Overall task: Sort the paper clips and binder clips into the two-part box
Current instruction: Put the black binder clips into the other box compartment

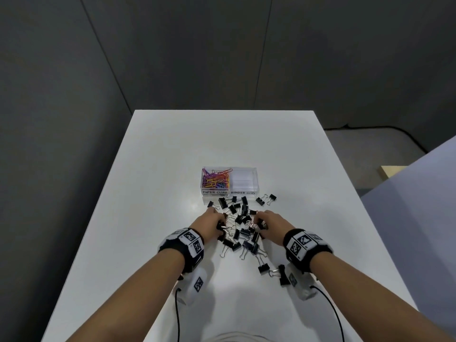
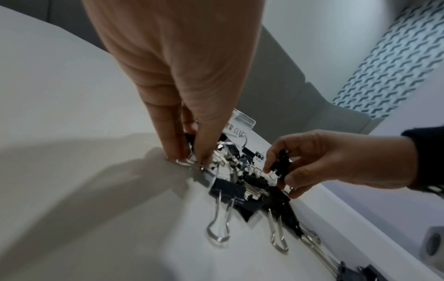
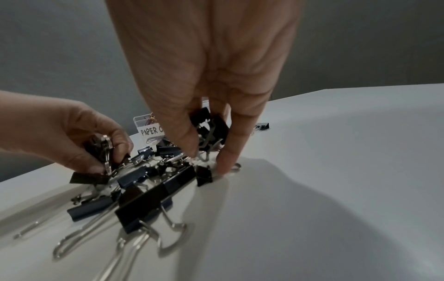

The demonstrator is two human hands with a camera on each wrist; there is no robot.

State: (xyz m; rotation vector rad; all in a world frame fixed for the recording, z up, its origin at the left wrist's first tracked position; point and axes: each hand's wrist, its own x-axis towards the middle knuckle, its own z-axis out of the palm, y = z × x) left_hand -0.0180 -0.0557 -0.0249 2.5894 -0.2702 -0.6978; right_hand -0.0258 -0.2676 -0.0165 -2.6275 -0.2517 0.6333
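A clear two-part box (image 1: 255, 180) stands mid-table. Its left part, labelled PAPER CLIPS, holds coloured paper clips (image 1: 216, 179); the right part, labelled BINDER CLIPS, looks empty. Several black binder clips (image 1: 240, 213) lie in a heap in front of the box. My left hand (image 1: 212, 224) reaches into the heap's left side and grips binder clips (image 3: 100, 150) in its curled fingers. My right hand (image 1: 267, 224) is at the heap's right side, holding several binder clips (image 3: 209, 125) bunched between thumb and fingers, with one fingertip (image 3: 224, 167) down on the table.
The white table (image 1: 148, 193) has bare surface left, right and behind the box. Two binder clips (image 1: 266, 199) lie apart right of the box, and two more (image 1: 274, 271) near my right wrist. Cables (image 1: 177, 314) run from both wrist cameras toward my body.
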